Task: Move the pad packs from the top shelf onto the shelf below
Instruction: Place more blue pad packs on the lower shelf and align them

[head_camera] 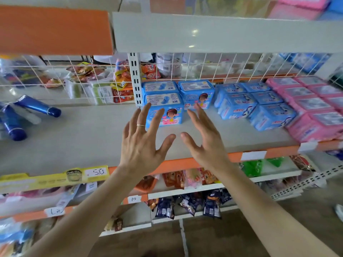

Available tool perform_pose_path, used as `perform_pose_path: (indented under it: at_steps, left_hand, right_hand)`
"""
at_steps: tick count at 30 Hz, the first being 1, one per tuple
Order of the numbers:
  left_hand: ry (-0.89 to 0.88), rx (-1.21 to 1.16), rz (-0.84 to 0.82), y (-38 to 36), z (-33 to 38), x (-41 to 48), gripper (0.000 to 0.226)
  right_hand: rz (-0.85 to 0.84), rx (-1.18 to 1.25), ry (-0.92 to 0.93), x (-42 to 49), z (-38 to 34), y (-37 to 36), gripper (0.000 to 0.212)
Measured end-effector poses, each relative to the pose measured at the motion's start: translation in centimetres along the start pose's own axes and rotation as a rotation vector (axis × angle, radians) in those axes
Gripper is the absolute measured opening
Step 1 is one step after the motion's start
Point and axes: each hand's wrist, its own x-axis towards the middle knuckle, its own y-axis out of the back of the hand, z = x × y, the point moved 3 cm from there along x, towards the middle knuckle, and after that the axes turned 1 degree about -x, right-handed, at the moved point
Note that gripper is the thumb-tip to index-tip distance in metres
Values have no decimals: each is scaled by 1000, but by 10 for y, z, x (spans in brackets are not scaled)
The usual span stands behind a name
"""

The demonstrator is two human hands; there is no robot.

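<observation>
Two blue pad packs with a cartoon face stand on the lower shelf [92, 138]: one at the front [167, 110], one further back [197, 95]. My left hand [143, 143], wearing a ring, and my right hand [206, 143] hover with spread fingers just in front of the front pack, holding nothing. The left fingertips overlap the front pack's left edge in the image; contact is unclear. The top shelf [222, 34] runs overhead, and a pink pack [304, 1] lies on it at the far right.
More blue packs [256, 104] and pink packs [315, 112] fill the right of the lower shelf. Dark blue tubes [37, 106] lie at the left. A white wire grid [204, 65] backs the shelf. Snack packets hang on shelves below.
</observation>
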Motion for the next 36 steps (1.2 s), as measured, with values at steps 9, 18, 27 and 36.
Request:
perform_pose_path:
  at_steps: [9,18,27,36]
  left_hand:
    - [15,32,66,5,61,-20,71]
    - [64,72,77,-3,165,-44,76]
    - [-24,64,198,12,260,-48,71]
    - [-282,-127,312,37,317,-13,67]
  right_hand:
    - [-27,-20,60,-24,27,55,68]
    - [-57,46,161,-61,63,131,65]
    - [59,153,268,-93,81,212,64]
    - [255,86,376,-98,64,284,61]
